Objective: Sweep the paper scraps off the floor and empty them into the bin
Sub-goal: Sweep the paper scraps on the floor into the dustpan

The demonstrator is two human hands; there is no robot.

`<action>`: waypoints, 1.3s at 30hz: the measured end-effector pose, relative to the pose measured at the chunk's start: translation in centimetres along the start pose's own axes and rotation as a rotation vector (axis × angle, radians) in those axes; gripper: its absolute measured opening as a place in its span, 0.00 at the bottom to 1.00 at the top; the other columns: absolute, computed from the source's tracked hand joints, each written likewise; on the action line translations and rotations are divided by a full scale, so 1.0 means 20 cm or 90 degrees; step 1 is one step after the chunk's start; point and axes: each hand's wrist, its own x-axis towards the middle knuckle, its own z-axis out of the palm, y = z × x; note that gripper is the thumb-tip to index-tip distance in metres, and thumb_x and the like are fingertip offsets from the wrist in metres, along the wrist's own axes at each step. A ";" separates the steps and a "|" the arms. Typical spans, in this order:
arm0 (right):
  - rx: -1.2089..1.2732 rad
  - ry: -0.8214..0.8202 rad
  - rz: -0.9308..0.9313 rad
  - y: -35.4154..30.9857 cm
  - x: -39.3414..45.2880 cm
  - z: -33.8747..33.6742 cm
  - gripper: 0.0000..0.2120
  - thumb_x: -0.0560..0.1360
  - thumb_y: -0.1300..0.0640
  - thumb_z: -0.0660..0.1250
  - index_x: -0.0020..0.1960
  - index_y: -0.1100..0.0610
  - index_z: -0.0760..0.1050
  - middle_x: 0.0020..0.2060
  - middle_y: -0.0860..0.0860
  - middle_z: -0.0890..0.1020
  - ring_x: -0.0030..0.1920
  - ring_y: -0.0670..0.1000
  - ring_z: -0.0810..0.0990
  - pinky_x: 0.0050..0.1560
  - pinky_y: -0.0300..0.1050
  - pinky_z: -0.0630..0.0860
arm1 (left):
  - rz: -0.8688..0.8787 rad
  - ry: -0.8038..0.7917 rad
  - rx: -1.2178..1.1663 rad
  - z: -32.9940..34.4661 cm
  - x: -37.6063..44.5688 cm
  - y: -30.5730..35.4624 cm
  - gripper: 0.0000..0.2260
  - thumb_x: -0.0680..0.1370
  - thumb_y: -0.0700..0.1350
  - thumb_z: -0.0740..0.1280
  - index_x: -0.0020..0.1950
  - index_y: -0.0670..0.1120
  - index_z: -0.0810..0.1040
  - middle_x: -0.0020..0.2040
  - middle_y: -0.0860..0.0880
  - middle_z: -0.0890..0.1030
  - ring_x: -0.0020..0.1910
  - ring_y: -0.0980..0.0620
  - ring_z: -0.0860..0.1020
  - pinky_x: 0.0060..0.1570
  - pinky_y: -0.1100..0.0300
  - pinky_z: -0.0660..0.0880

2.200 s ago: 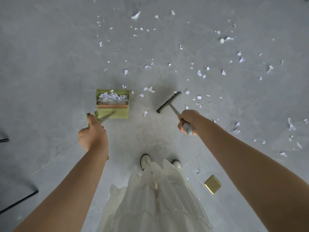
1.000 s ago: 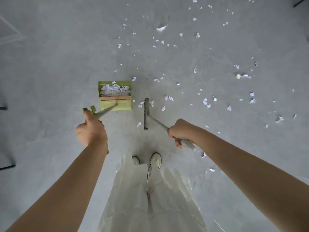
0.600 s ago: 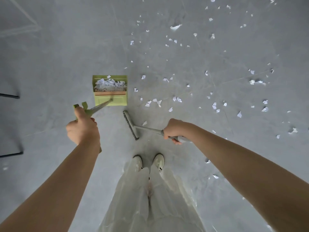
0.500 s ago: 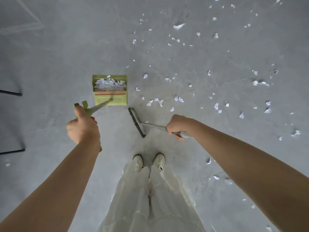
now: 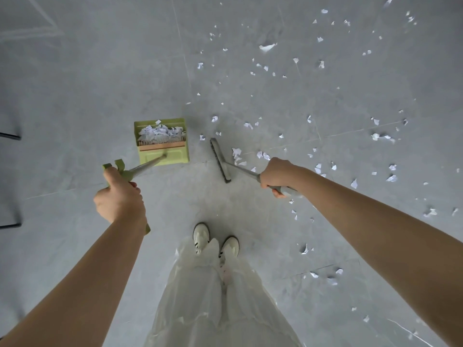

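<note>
— Hands first: what is each one holding?

— Left hand is wrapped round the green grip of the dustpan pole, thumb along the top; the pan sits flat on the floor, already heaped with paper. Right hand is closed round the broom handle.

— What has changed in the last moment?

— Half a second ago the broom head lay nearer the shoes, with the closest scraps beyond it. It has since swung out to the right and forward, so a few of the paper scraps now lie just beside it, on the side away from the pan.

— And for the job?

— I'd judge that a fresh stroke is being set up: a pull leftward would carry that little cluster toward the pan's mouth. Plenty of paper is scattered farther right and ahead, so several passes look necessary. No bin shows anywhere in view, so emptying is a good way off.
</note>
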 end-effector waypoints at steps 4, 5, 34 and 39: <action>-0.013 -0.056 -0.004 -0.19 0.06 0.02 0.03 0.73 0.67 0.60 0.42 0.62 0.66 0.18 0.55 0.70 0.18 0.52 0.68 0.24 0.33 0.64 | 0.009 0.003 0.011 0.02 0.06 0.04 0.20 0.75 0.58 0.57 0.31 0.45 0.73 0.28 0.48 0.75 0.25 0.50 0.70 0.29 0.59 0.67; -0.003 -0.069 -0.006 -0.25 0.08 0.03 0.04 0.73 0.67 0.59 0.42 0.61 0.65 0.17 0.55 0.69 0.15 0.51 0.67 0.22 0.31 0.64 | 0.007 0.004 0.011 0.03 0.08 0.06 0.19 0.75 0.57 0.57 0.31 0.46 0.73 0.28 0.48 0.74 0.25 0.50 0.70 0.28 0.59 0.67; 0.345 0.020 0.237 -0.21 0.23 -0.45 0.02 0.77 0.65 0.62 0.48 0.63 0.68 0.29 0.55 0.71 0.24 0.51 0.69 0.25 0.38 0.65 | 0.053 -0.086 0.126 0.40 0.35 0.38 0.22 0.74 0.60 0.57 0.32 0.44 0.75 0.30 0.46 0.76 0.31 0.44 0.74 0.35 0.53 0.72; 0.335 0.075 0.249 -0.17 0.23 -0.53 0.05 0.77 0.68 0.56 0.42 0.63 0.65 0.31 0.54 0.67 0.24 0.50 0.66 0.25 0.35 0.64 | 0.057 -0.117 0.159 0.45 0.29 0.37 0.24 0.75 0.61 0.57 0.31 0.44 0.75 0.29 0.46 0.76 0.31 0.44 0.74 0.37 0.51 0.73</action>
